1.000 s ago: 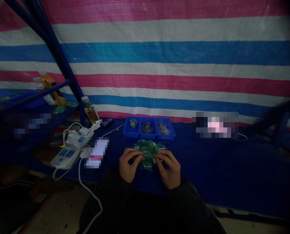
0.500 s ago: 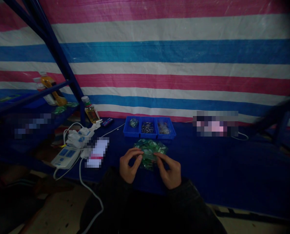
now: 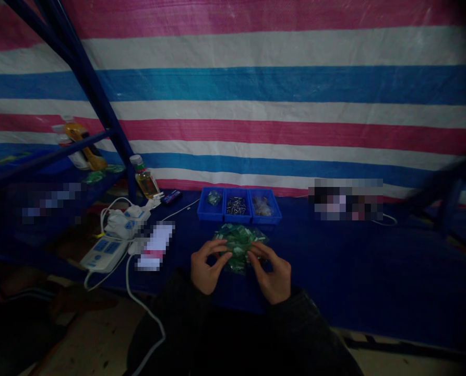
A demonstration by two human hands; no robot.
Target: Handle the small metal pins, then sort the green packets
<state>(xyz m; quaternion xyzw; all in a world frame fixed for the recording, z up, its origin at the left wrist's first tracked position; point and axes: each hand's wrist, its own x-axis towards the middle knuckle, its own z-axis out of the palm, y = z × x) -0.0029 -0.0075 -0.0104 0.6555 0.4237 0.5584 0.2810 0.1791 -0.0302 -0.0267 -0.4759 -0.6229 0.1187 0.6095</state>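
A heap of small green plastic bags (image 3: 240, 231) lies on the blue table close in front of me. Over its near part, my left hand (image 3: 208, 267) is closed, thumb and fingers pinching the left edge of one small green plastic bag (image 3: 239, 253). My right hand (image 3: 271, 272) pinches the same bag from the right side. Its outline blends into the heap, so I cannot tell whether anything is inside. Just beyond the heap stand three joined blue bins: one with a clear greenish packet (image 3: 214, 198), one with small metal pins (image 3: 236, 204), one with clear small pieces (image 3: 262, 205).
Left of my hands lies a blurred-out phone (image 3: 155, 246), beside white power strips (image 3: 104, 254) with plugs and cables. A bottle (image 3: 145, 178) stands behind them near a blue frame post (image 3: 95, 94). A striped tarp (image 3: 279, 83) hangs behind the table (image 3: 354, 271).
The fingertips of both hands have shifted slightly on the small green bag. The bins, the phone and the heap stay in place.
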